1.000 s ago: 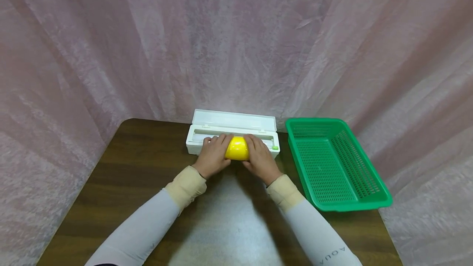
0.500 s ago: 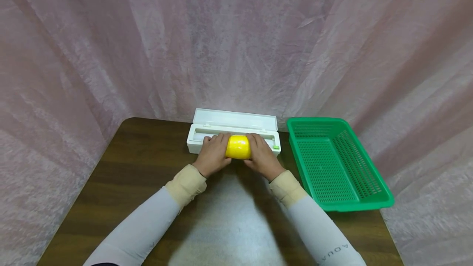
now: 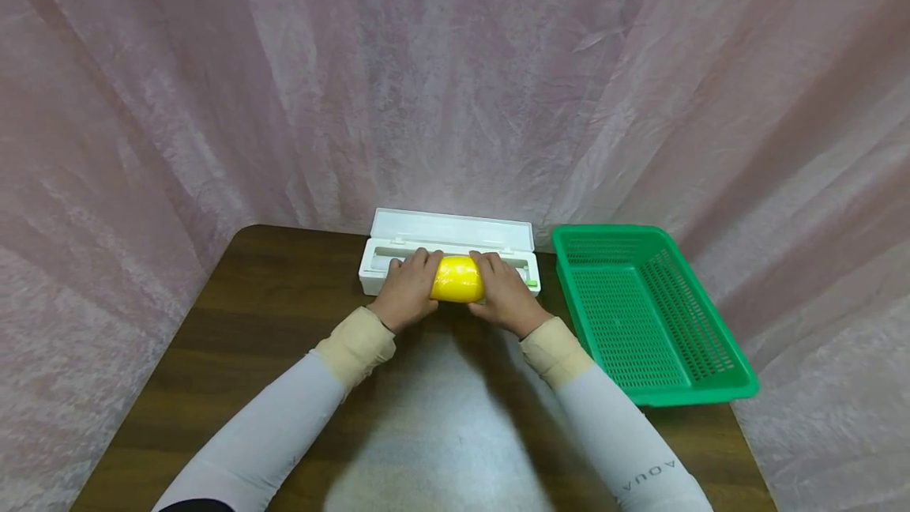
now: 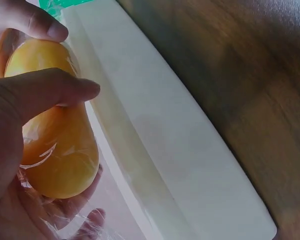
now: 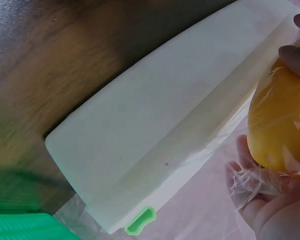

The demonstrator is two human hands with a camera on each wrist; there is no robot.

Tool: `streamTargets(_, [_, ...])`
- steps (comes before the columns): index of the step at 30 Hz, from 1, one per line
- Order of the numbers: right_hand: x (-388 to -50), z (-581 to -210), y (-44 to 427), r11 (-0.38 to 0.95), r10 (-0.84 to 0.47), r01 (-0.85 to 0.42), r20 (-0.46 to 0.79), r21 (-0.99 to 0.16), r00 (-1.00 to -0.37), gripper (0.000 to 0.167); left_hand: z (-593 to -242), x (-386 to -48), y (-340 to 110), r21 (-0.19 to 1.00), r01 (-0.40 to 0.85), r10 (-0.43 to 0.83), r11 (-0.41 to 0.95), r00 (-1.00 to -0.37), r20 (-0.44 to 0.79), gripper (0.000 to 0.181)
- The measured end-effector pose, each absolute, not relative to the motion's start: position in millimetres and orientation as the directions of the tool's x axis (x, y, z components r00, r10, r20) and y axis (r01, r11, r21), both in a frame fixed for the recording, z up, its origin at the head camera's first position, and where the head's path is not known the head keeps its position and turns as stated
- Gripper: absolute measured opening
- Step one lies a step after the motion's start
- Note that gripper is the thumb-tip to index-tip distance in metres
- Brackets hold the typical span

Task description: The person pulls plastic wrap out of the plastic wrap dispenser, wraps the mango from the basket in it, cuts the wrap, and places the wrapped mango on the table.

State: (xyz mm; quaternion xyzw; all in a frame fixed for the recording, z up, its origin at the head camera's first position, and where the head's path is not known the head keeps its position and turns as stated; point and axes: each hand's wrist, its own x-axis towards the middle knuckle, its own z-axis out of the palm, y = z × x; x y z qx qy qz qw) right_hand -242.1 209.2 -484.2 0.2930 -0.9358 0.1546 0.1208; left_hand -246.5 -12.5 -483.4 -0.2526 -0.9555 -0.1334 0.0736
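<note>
Both hands hold a yellow rounded object [image 3: 457, 279] between them, just over the front of a long white box [image 3: 373, 283] whose lid [image 3: 455, 229] stands raised at the back. My left hand [image 3: 408, 291] grips its left end and my right hand [image 3: 508, 295] its right end. Clear film wraps the yellow object [image 4: 60, 155] in the left wrist view, where a thumb presses on it. In the right wrist view, crinkled film [image 5: 255, 185] lies over the fingers below the yellow object [image 5: 280, 120]. A small green piece [image 5: 141, 221] sits at the box's end.
A green perforated basket [image 3: 626, 322] stands on the right of the brown wooden table [image 3: 249, 322], close beside the white box. Pink curtains [image 3: 455, 85] hang behind the table and at both sides.
Both hands and the yellow object have moved slightly away from the person, a little higher in the head view. The grip has stayed on both ends; the box and basket look unmoved.
</note>
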Motion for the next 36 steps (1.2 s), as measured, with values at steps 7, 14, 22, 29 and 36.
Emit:
streamTargets(7, [-247.3, -477.5, 211.7, 0.755, -0.514, -0.572, 0.253, -0.321, -0.82, 0.092, -478.7, -251.3, -15.7, 0.179, 0.511, 0.48, 0.841, -0.856, 0.192, 0.092])
streamTargets(14, [-249.0, -469.7, 214.6, 0.743, -0.513, -0.559, 0.224, -0.368, -0.829, 0.092, -475.3, -255.7, -19.2, 0.172, 0.531, 0.503, 0.83, -0.845, 0.183, 0.095])
streamTargets(22, [-253.6, -465.3, 216.8, 0.755, -0.509, -0.542, 0.191, -0.37, -0.839, 0.089, -468.8, -260.0, -18.5, 0.169, 0.527, 0.503, 0.833, -0.848, 0.166, 0.092])
streamTargets(29, [-257.0, -458.1, 219.2, 0.75, -0.511, -0.543, 0.189, -0.379, -0.838, 0.086, -465.1, -267.5, -16.6, 0.143, 0.531, 0.509, 0.835, -0.845, 0.166, 0.093])
streamTargets(36, [-261.1, -447.8, 219.7, 0.746, -0.518, -0.539, 0.168, -0.392, -0.839, 0.082, -450.5, -267.3, -15.3, 0.158, 0.507, 0.488, 0.847, -0.861, 0.144, 0.09])
